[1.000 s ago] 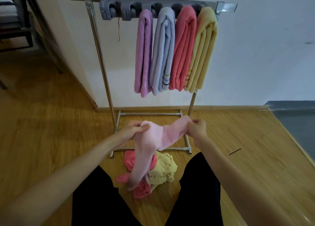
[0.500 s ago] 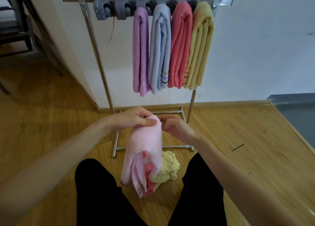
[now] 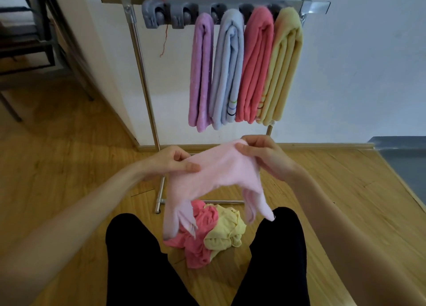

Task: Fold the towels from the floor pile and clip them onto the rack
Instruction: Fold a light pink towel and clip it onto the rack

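Observation:
I hold a pale pink towel (image 3: 214,174) stretched between both hands in front of the rack. My left hand (image 3: 171,163) pinches its left end and my right hand (image 3: 260,153) pinches its right end, with both ends drooping down. Below it on the floor lies the pile: a coral pink towel (image 3: 196,245) and a yellow towel (image 3: 224,232). On the metal rack (image 3: 143,75) hang folded towels in grey clips: purple (image 3: 200,70), light blue (image 3: 228,70), coral (image 3: 255,65) and yellow (image 3: 281,68). Two grey clips (image 3: 166,15) at the left hold nothing.
My legs in black trousers (image 3: 138,259) flank the pile on the wooden floor (image 3: 69,167). A white wall stands behind the rack, with a dark metal frame (image 3: 34,40) at the far left and a grey step (image 3: 405,162) at the right.
My hands were together with the towel hanging doubled; they have moved apart and spread the towel sideways again. The view has shifted slightly closer to the rack.

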A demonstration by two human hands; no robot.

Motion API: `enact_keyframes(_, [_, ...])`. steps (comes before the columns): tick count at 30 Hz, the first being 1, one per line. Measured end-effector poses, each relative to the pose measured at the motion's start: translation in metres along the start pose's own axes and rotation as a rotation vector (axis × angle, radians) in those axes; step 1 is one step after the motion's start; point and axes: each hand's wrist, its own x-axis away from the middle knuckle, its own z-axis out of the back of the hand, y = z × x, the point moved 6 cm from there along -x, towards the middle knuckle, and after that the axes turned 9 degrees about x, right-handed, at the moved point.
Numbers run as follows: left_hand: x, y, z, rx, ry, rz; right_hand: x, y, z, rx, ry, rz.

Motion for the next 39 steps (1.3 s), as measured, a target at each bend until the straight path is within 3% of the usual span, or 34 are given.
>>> enact_keyframes(5, [0.011,-0.002,0.033,0.105,0.041,-0.013,0.000,0.025,0.036,-0.139,0.179,-0.139])
enact_keyframes(9, [0.007,0.024,0.050,0.058,0.069,-0.124,-0.006,0.035,0.031,-0.054,-0.007,-0.177])
enact_keyframes(14, [-0.007,0.054,0.064,0.132,0.027,-0.120,-0.022,0.016,0.010,-0.127,-0.288,-0.156])
enact_keyframes(19, [-0.026,0.076,0.093,-0.118,-0.014,-0.002,-0.049,-0.003,0.003,0.212,-0.382,-0.101])
enact_keyframes(23, [-0.036,0.106,0.121,-0.424,-0.099,0.054,-0.077,-0.042,0.018,0.537,-0.207,0.008])
enact_keyframes(28, [-0.045,0.154,0.145,-0.599,-0.073,0.039,-0.106,-0.104,0.047,0.790,0.099,0.157])
enact_keyframes(32, [-0.064,0.192,0.163,-0.867,0.110,-0.111,-0.135,-0.145,0.058,0.938,0.238,0.220])
enact_keyframes(39, [-0.080,0.232,0.194,-1.081,0.635,-0.429,-0.178,-0.194,0.074,1.131,0.610,0.262])
